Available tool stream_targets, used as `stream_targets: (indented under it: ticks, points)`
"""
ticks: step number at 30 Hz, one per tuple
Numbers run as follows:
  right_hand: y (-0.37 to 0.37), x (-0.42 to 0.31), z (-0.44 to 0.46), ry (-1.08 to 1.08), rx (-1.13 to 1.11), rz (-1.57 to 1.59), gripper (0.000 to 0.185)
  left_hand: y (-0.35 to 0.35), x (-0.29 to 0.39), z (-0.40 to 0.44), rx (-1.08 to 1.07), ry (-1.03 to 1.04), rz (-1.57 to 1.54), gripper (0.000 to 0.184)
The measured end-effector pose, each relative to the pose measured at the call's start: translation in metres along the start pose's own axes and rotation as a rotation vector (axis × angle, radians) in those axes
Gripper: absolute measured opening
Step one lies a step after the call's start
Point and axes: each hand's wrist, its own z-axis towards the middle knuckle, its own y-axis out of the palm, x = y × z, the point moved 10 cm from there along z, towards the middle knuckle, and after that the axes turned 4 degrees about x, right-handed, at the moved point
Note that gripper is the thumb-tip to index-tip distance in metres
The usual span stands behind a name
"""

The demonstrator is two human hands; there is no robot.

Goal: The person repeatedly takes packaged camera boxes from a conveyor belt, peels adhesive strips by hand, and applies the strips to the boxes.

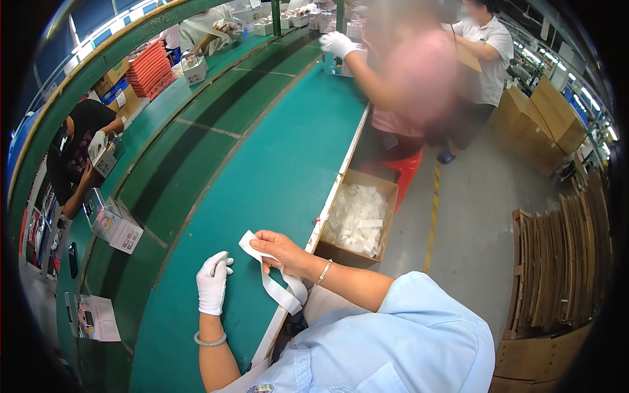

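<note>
My right hand (280,250), bare and with a bangle at the wrist, pinches one end of a long white strip (282,296) above the green work surface (262,164). The strip loops down toward the table edge beside my body. To its left, my left hand (213,283) wears a white glove and rests over the surface. Its fingers are loosely bent with the tips a little apart, and nothing shows in them.
An open cardboard box (357,219) of white crumpled pieces stands by the table edge. Clear-topped packages (121,229) sit on the conveyor (177,157) side. Co-workers sit opposite and ahead; a red stool (407,173) and stacked cardboard (557,262) are to the right.
</note>
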Motion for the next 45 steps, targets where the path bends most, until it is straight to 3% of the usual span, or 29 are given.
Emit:
stream_targets:
  ticks: [45]
  points:
    - [-0.052, -0.061, 0.031, 0.018, -0.038, 0.024, 0.022, 0.061, 0.017, 0.06, 0.02, 0.006, 0.014, 0.021]
